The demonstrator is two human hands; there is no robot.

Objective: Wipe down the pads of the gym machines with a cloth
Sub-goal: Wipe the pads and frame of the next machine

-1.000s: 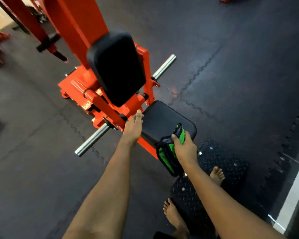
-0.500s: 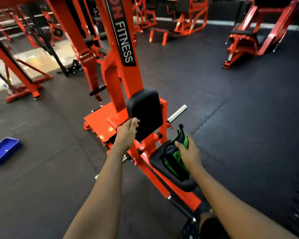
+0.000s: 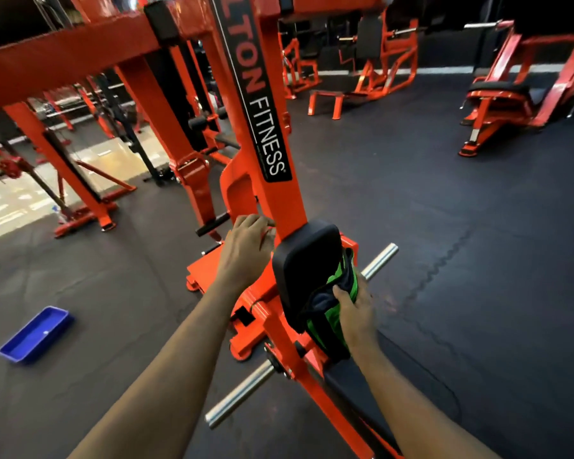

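Note:
An orange gym machine (image 3: 262, 134) stands in front of me with a black upright back pad (image 3: 300, 256) and a black seat pad (image 3: 358, 389) below it. My right hand (image 3: 355, 309) grips a green and black cloth (image 3: 332, 313) and presses it against the front face of the back pad. My left hand (image 3: 246, 246) rests with curled fingers on the orange column just left of the back pad's top.
Two chrome bars (image 3: 378, 260) (image 3: 239, 395) stick out from the machine's sides. A blue tray (image 3: 35, 334) lies on the dark rubber floor at the left. More orange machines (image 3: 517, 101) stand at the back and right, with open floor between.
My right hand carried the cloth up from the seat pad onto the back pad. My left hand moved from the frame beside the seat up to the column. The view tilted upward.

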